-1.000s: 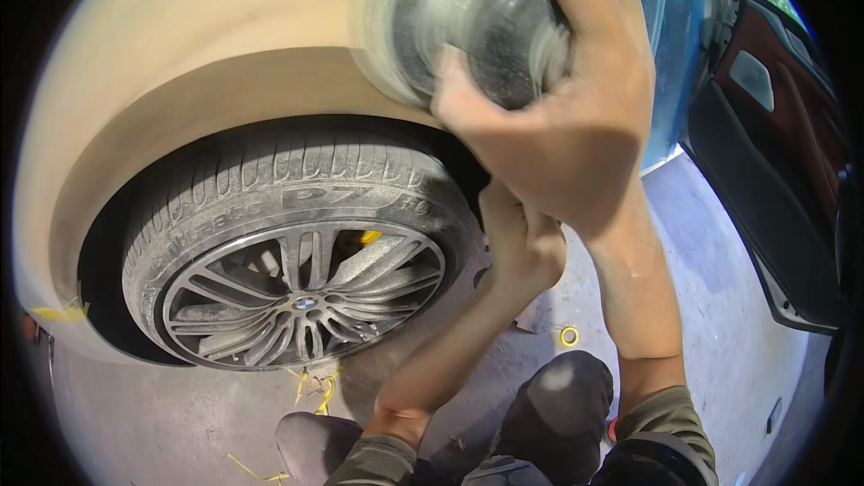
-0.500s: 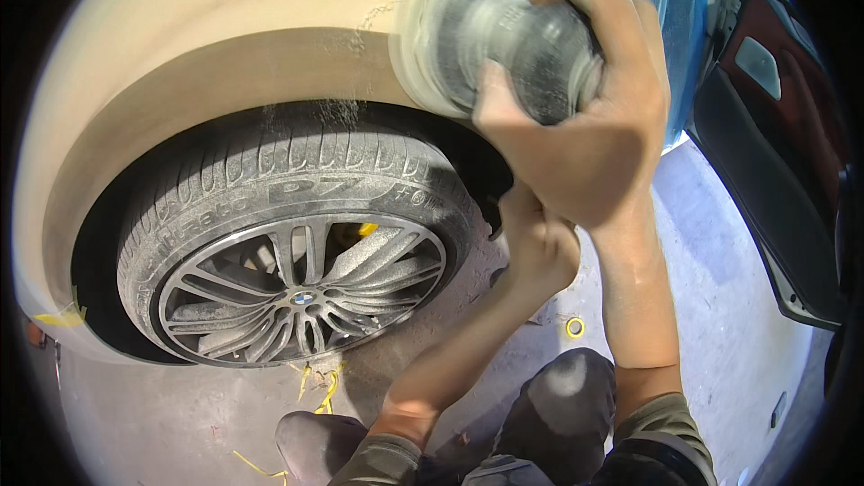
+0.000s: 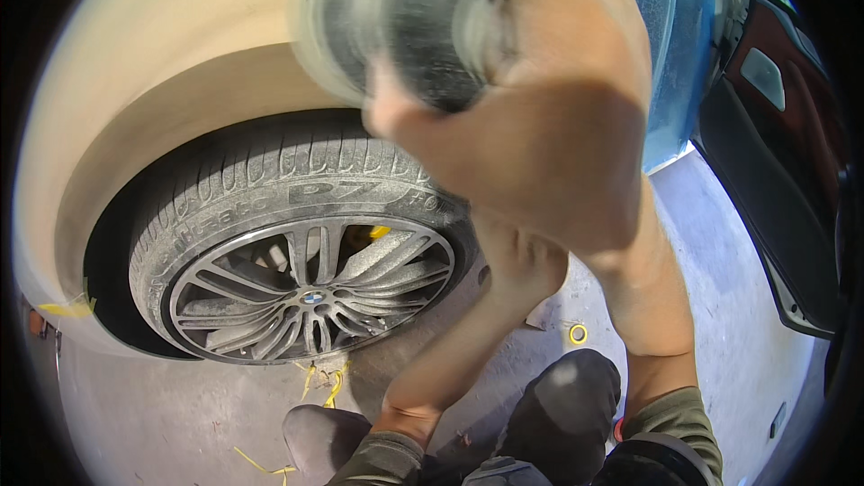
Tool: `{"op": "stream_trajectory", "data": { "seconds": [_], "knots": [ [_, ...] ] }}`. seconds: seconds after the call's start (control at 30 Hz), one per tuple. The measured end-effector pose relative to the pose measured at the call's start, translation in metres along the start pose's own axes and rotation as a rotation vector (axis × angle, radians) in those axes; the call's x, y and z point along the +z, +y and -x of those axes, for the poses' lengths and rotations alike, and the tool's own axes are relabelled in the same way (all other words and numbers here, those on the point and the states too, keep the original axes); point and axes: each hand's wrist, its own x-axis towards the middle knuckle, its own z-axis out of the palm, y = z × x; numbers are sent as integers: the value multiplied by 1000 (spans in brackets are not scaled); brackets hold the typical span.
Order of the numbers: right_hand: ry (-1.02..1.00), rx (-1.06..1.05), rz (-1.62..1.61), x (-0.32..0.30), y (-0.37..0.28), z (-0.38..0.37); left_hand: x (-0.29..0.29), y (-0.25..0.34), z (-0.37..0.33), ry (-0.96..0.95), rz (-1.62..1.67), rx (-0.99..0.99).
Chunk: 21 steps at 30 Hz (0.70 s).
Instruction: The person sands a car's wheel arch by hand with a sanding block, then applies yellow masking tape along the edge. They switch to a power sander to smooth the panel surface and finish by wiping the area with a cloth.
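Observation:
My right hand [image 3: 540, 135] is wrapped round a round, dark-topped power sander [image 3: 418, 31], whose pale disc edge lies against the cream-coloured car fender [image 3: 216, 9] above the wheel arch. Motion blurs both the sander and the hand. Lower down, my left hand [image 3: 522, 256] is bent in with curled fingers, partly behind the right hand. Whatever it may grip is hidden. Left of my hands stands the dusty tyre [image 3: 297, 175] with its grey multi-spoke wheel rim [image 3: 315, 297].
Blue plastic film [image 3: 670, 63] covers the bodywork to the right. Beyond it stands an open car door [image 3: 774, 153] with dark red and black trim. A yellow tape roll [image 3: 578, 334] and torn yellow tape strips [image 3: 335, 389] lie on the grey floor [image 3: 738, 306].
The sander and my right hand have moved left and slightly up along the fender. My left hand has shifted slightly left. The view has shifted a little.

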Motion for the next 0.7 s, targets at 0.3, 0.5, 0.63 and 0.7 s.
{"op": "stream_trajectory", "data": {
  "seconds": [0.3, 0.5, 0.63, 0.7],
  "knots": [
    [52, -59, 72, -3, 21, 21, 7, -9, 14, -78, 100, -150],
    [24, 380, 101, -30, 61, 115, 43, -17, 71, -261, 213, -506],
    [24, 453, 64, -40, 72, 139, 49, -15, 88, -373, 256, -685],
    [57, 373, 48, -40, 71, 127, 49, -15, 79, -341, 194, -539]
  ]
}}
